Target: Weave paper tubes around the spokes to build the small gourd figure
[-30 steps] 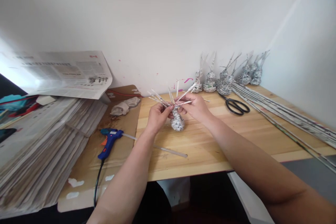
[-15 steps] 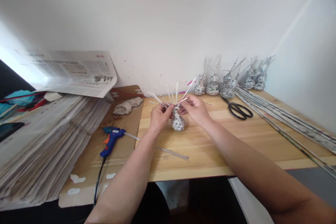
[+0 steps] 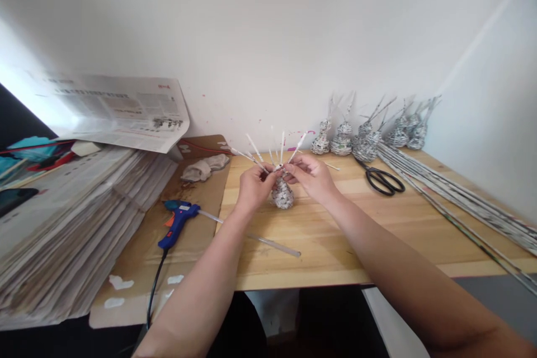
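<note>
A small gourd-shaped vessel woven from rolled newspaper (image 3: 282, 196) stands at the middle of the wooden table. Several paper tubes (image 3: 282, 145) fan upward and outward from its neck. My left hand (image 3: 254, 184) pinches the neck and tube ends from the left, thumb toward the centre. From the right, my right hand (image 3: 309, 174) has thumb and fingers closed on a paper strip at the same neck. Both hands nearly meet there, and the fingers partly hide the upper part of the weave.
Black-handled scissors (image 3: 385, 180) and long newspaper tubes (image 3: 461, 196) lie on the right. Several woven gourds (image 3: 342, 140) stand along the wall. A blue glue gun (image 3: 179, 225), its clear glue stick reaching onto the table (image 3: 260, 274), rests on cardboard beside stacked newspapers (image 3: 84, 235).
Both hands have stayed at the neck, fingers shifting slightly. The short strip that stuck out by the right thumb now lies closer against the neck, and the fanned tubes have shifted.
</note>
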The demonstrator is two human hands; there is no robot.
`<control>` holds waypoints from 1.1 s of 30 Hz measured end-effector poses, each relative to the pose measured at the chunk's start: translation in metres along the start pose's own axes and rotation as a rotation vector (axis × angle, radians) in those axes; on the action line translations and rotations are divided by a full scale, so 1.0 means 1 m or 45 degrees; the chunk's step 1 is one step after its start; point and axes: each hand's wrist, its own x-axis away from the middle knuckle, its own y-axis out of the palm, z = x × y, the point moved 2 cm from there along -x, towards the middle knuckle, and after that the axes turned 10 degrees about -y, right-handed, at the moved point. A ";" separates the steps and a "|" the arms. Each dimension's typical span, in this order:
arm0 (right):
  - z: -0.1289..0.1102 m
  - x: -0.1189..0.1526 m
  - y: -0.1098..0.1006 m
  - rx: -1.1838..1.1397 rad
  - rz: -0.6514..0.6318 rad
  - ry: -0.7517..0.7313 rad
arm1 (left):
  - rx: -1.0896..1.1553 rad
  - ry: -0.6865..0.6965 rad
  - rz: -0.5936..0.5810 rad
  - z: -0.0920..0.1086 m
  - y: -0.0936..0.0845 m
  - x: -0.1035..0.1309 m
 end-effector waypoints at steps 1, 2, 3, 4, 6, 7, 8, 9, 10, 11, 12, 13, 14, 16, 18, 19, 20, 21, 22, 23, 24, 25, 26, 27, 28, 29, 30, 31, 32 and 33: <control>-0.001 0.001 0.000 0.009 -0.001 -0.008 | -0.002 0.010 -0.028 0.000 0.000 0.000; -0.002 0.001 0.001 0.019 -0.006 -0.023 | -0.005 0.016 -0.049 0.000 0.000 0.001; -0.003 0.002 0.001 0.033 -0.017 -0.044 | -0.012 0.019 -0.056 0.001 0.001 0.001; -0.004 0.003 0.002 0.053 -0.032 -0.076 | -0.028 0.026 -0.048 0.002 0.001 0.003; -0.006 0.004 0.004 0.137 -0.077 -0.167 | -0.084 0.059 -0.008 0.005 0.003 0.005; -0.006 0.005 0.004 0.196 -0.096 -0.223 | -0.110 0.084 0.014 0.007 0.003 0.007; -0.007 0.006 0.005 0.254 -0.111 -0.276 | -0.125 0.108 0.032 0.009 0.004 0.008; -0.007 0.007 0.005 0.299 -0.119 -0.320 | -0.122 0.124 0.034 0.009 0.005 0.009; -0.008 0.008 0.006 0.323 -0.118 -0.354 | -0.094 0.127 0.021 0.009 0.005 0.009; -0.007 0.008 0.005 0.325 -0.109 -0.376 | -0.040 0.114 -0.001 0.009 0.005 0.009; -0.007 0.008 0.005 0.311 -0.095 -0.387 | 0.032 0.089 -0.027 0.007 0.005 0.008; -0.007 0.009 0.004 0.291 -0.075 -0.395 | 0.114 0.058 -0.052 0.005 0.005 0.006; -0.007 0.009 0.003 0.279 -0.056 -0.405 | 0.194 0.028 -0.072 0.003 0.005 0.004; -0.007 0.009 0.002 0.281 -0.028 -0.439 | 0.317 -0.007 -0.088 -0.002 0.003 -0.001; -0.010 0.009 0.001 0.312 -0.020 -0.492 | 0.365 -0.025 -0.089 -0.006 0.001 -0.005; -0.012 0.010 0.001 0.327 -0.015 -0.525 | 0.371 -0.036 -0.081 -0.007 -0.001 -0.007; -0.014 0.010 0.000 0.340 0.001 -0.566 | 0.371 -0.049 -0.068 -0.009 -0.002 -0.008; -0.016 0.010 -0.001 0.360 0.025 -0.612 | 0.369 -0.063 -0.053 -0.010 -0.003 -0.010; -0.018 0.010 -0.002 0.397 0.041 -0.653 | 0.367 -0.072 -0.033 -0.011 -0.004 -0.011; -0.018 0.010 -0.004 0.459 0.041 -0.670 | 0.366 -0.075 -0.013 -0.011 -0.005 -0.012; -0.017 0.009 -0.005 0.547 0.021 -0.658 | 0.362 -0.075 0.001 -0.012 -0.006 -0.012; -0.014 0.008 -0.005 0.653 -0.015 -0.623 | 0.354 -0.073 0.006 -0.012 -0.006 -0.013; -0.010 0.006 -0.006 0.757 -0.058 -0.566 | 0.340 -0.069 -0.001 -0.012 -0.006 -0.013; -0.006 0.005 -0.007 0.841 -0.089 -0.517 | 0.318 -0.065 -0.022 -0.011 -0.006 -0.012; -0.002 0.004 -0.007 0.889 -0.096 -0.482 | 0.291 -0.057 -0.051 -0.011 -0.006 -0.012; 0.002 0.003 -0.008 0.896 -0.082 -0.461 | 0.260 -0.046 -0.081 -0.010 -0.005 -0.011; 0.004 0.002 -0.008 0.865 -0.058 -0.444 | 0.230 -0.034 -0.104 -0.009 -0.004 -0.010; 0.006 0.001 -0.008 0.805 -0.037 -0.419 | 0.202 -0.022 -0.117 -0.008 -0.004 -0.009; 0.008 0.001 -0.008 0.729 -0.029 -0.386 | 0.176 -0.012 -0.120 -0.007 -0.003 -0.008; 0.009 0.000 -0.008 0.649 -0.031 -0.355 | 0.159 -0.004 -0.117 -0.006 -0.003 -0.007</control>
